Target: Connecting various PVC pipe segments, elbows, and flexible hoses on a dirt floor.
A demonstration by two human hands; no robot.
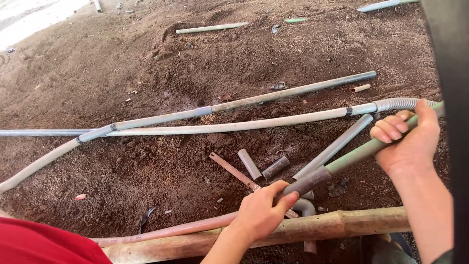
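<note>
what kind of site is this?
Probably an outdoor dirt work site, maybe plumbing or conduit work. Loose brown soil covers the ground, long grey pipes and short pipe offcuts lie across it, and both hands, left hand and right hand, hold a greenish pipe.

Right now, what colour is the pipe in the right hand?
Pale green pipe, dusty, with a dark grey-brown coupling at the left hand's end. Head view.
</note>
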